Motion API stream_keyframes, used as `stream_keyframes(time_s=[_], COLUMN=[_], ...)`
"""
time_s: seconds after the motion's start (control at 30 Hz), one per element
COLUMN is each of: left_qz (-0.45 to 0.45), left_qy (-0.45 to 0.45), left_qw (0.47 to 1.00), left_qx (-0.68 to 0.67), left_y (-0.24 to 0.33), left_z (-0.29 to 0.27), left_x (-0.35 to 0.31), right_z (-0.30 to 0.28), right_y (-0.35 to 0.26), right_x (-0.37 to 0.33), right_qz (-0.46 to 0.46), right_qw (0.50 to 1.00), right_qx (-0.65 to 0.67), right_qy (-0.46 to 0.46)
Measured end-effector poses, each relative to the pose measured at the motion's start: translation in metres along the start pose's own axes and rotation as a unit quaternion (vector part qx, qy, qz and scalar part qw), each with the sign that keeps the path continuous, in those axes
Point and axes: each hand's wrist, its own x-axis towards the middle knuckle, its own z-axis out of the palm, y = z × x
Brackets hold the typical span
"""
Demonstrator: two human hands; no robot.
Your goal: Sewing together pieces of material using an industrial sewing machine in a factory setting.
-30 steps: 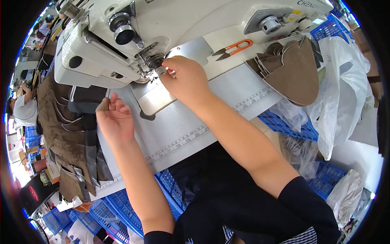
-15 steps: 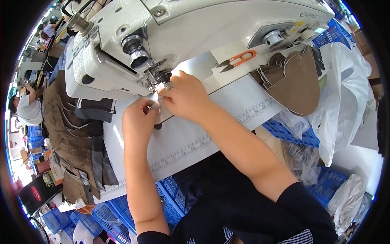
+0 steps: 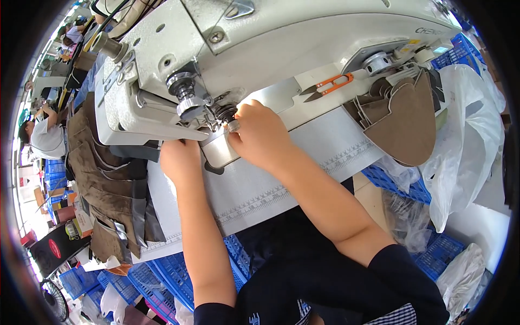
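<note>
The white sewing machine (image 3: 281, 59) stretches across the top of the view, its needle area at the centre. My right hand (image 3: 262, 132) is closed beside the needle and a small round metal part (image 3: 227, 114); its fingertips are partly hidden and whatever they grip cannot be made out. Lower left of it, my left hand (image 3: 181, 161) is curled closed below the machine head, fingers turned away. Its knuckles lie against the end of a dark grey piece of material (image 3: 138, 152); what is inside the fingers is hidden. Between the hands shows the metal needle plate (image 3: 219, 151).
Orange-handled thread snips (image 3: 327, 86) lie on the machine bed. Brown cut pieces (image 3: 406, 124) are stacked at right, beside a white plastic bag (image 3: 466, 141). More brown pieces (image 3: 103, 184) heap at left. A printed ruler (image 3: 260, 200) runs along the table's front; blue crates (image 3: 168, 276) stand below.
My left hand has moved left and down from the needle, toward the dark grey piece. The right hand stays by the needle. The whole view has shifted slightly.
</note>
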Motion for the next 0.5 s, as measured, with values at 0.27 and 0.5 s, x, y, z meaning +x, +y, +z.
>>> stream_keyframes(time_s=[0.27,0.5], left_qz=[-0.024,0.321], left_qy=[0.048,0.076], left_qw=[0.998,0.942], left_qx=[0.021,-0.059], left_y=[-0.039,0.004], left_z=[-0.02,-0.023], left_x=[-0.007,-0.042], right_z=[-0.017,-0.024], right_y=[0.019,0.026], right_x=[0.005,0.018], right_qz=[0.011,-0.081], right_qw=[0.999,0.995], right_qx=[-0.027,-0.051], right_qy=[0.027,-0.025])
